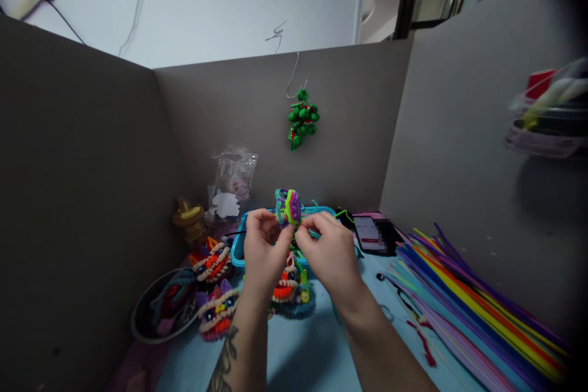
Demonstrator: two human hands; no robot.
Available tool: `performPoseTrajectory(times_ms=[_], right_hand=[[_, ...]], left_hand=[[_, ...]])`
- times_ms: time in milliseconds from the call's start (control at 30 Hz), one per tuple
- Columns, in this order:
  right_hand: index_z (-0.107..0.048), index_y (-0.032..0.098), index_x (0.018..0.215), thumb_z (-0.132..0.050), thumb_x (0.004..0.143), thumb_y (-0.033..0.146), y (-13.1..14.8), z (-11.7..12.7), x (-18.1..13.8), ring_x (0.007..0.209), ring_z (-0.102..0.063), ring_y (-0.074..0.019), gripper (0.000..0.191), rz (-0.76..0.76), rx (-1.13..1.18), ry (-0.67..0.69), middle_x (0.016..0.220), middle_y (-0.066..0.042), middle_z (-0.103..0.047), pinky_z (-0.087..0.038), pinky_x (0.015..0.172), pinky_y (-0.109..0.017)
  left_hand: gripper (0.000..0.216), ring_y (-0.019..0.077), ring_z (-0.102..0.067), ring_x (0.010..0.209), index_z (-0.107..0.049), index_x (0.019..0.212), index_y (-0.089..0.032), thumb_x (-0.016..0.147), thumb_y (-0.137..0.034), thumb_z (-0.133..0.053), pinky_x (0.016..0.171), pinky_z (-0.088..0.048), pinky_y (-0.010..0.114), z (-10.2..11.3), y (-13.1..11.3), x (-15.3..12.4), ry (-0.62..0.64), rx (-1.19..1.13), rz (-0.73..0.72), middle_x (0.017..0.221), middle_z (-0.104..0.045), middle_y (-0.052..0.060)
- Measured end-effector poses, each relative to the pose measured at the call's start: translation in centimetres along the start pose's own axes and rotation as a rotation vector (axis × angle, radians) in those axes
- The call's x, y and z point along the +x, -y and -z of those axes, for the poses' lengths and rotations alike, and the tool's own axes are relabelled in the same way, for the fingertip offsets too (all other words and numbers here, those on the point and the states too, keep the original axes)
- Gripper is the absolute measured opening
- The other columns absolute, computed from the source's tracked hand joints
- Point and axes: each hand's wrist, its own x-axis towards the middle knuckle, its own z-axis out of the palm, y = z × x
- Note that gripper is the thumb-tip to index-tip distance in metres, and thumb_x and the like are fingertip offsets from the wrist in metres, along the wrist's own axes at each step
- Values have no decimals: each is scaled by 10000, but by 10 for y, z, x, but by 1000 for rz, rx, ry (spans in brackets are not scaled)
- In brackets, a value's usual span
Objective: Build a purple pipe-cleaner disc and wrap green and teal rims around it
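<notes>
Both my hands are raised over the light blue table (312,349), pinching a small multicoloured pipe-cleaner piece (288,205) of purple, green and teal between them. My left hand (263,251) grips it from the left with curled fingers. My right hand (328,251) pinches it from the right, fingers closed. Below the hands lie finished pipe-cleaner lion-head figures: one (290,294) right under my wrists, one (215,312) at the lower left and one (211,260) farther left.
A fan of coloured pipe cleaners (463,300) lies at the right. A blue tray (239,245) stands behind my hands, a dark bowl (142,318) of scraps at left. A phone (374,234), a plastic bag (232,187) and a hanging green ornament (302,119) are by the grey partition.
</notes>
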Motion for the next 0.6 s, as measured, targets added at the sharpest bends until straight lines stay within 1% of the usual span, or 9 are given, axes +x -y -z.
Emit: performPoseTrajectory(times_ms=[100, 167, 233, 300, 367, 400, 467, 533, 600], right_hand=[[-567, 193, 612, -525, 741, 135, 1, -2, -1, 631, -543, -164, 147, 12, -54, -11, 662, -15, -596, -384, 612, -279], [-584, 192, 623, -516, 764, 142, 2, -1, 0, 637, -549, -166, 164, 12, -30, -7, 667, -22, -603, -397, 622, -283], [-621, 190, 661, -525, 780, 162, 3, 2, 2, 663, -576, -168, 156, 1, 88, 48, 696, -29, -632, -426, 645, -284], [-665, 190, 736, -541, 805, 222, 3, 9, 5, 727, -616, -178, 146, -38, 275, 160, 766, -44, -676, -459, 676, -288], [-687, 188, 826, -523, 841, 304, -1, 15, 8, 782, -640, -190, 201, -123, 451, 260, 831, -60, -702, -481, 686, -294], [-687, 185, 853, -507, 854, 335, -5, 16, 10, 782, -644, -192, 235, -173, 508, 278, 836, -64, -705, -485, 675, -295], [-671, 179, 856, -519, 845, 352, -14, 16, 11, 736, -633, -182, 230, -255, 551, 229, 799, -56, -693, -479, 639, -287], [-629, 182, 842, -604, 777, 333, -23, 9, 12, 691, -603, -163, 166, -305, 546, 123, 767, -30, -660, -465, 612, -271], [-585, 189, 874, -690, 678, 314, -26, 0, 12, 732, -598, -162, 255, -381, 604, 34, 793, -15, -640, -477, 651, -276]], left_hand=[[310, 110, -581, 616, -446, 902, -222, 716, -126, -676, 561, -396, 196, -1, 1, 0, 26, 24, 13, 677, -608, -49], [307, 109, -573, 591, -443, 913, -224, 727, -138, -671, 552, -395, 195, -1, 2, 1, 32, 16, 23, 649, -602, -56], [303, 104, -570, 582, -443, 898, -222, 723, -150, -680, 555, -402, 192, 0, 3, 3, -7, -5, 32, 636, -592, -62], [311, 96, -576, 597, -444, 877, -218, 708, -163, -699, 579, -417, 187, 3, 4, 5, -73, -42, 56, 645, -585, -66], [322, 76, -563, 578, -442, 866, -219, 701, -187, -716, 584, -417, 172, 8, 4, 9, -115, -109, 104, 623, -555, -84], [331, 66, -552, 558, -440, 865, -221, 696, -200, -725, 576, -413, 163, 10, 4, 10, -121, -158, 134, 604, -532, -96], [366, 56, -539, 522, -437, 860, -226, 670, -228, -750, 550, -411, 154, 15, 5, 13, -118, -286, 193, 584, -506, -110], [399, 62, -563, 531, -446, 848, -225, 626, -237, -778, 536, -428, 158, 18, 7, 16, -108, -431, 242, 621, -541, -95], [393, 78, -599, 585, -481, 841, -218, 598, -216, -789, 543, -456, 167, 19, 9, 18, -89, -546, 284, 706, -604, -54]])
